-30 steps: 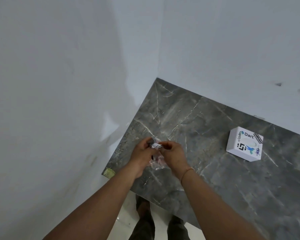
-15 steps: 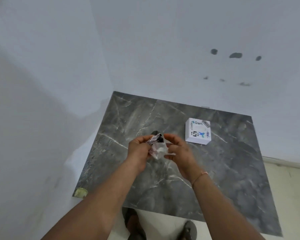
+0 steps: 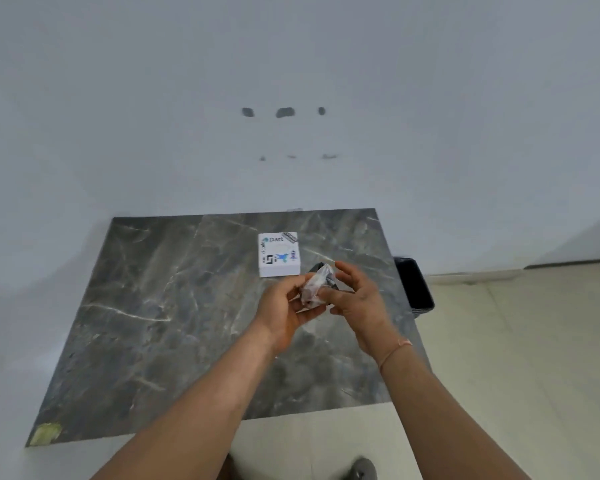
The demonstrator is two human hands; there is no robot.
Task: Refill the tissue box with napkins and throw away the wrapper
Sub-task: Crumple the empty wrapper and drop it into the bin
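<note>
Head cam now faces the back wall [image 3: 291, 81] square-on; half a sec ago the view sat further left w/ the corner of the room in frame, a sec ago further left again. So the person has turned right, and a black bin [image 3: 414, 285] on the floor just off the table's right edge has come into view for the first time. My read: the turn is toward the throw-away step, refill prob done, though box contents can't be seen.

Marble table [image 3: 187, 323] fills mid-frame, back edge against the wall. Tissue box [image 3: 278, 254] sits near the back edge, white w/ printed stickers, top face shut-looking; its position in frame has moved from far right to centre, which is camera motion, not the box moving. It looks roughly square from above, so no clear long axis; print reads upright to the viewer.

Both hands are held over the table, in front of the box and a little right of it. Left hand [image 3: 284, 313] is clenched round the lower part of the wrapper [image 3: 317, 284], fingers curled under. Right hand [image 3: 357, 299] is cupped beside it, fingers half spread, touching the crumpled plastic at most lightly; earlier it pinched the wad more tightly.

Wrapper is scrunched clear film w/ a dark bit at its top. Long axis runs near vertical in frame, top end tilted slightly right, toward the bin.
</note>
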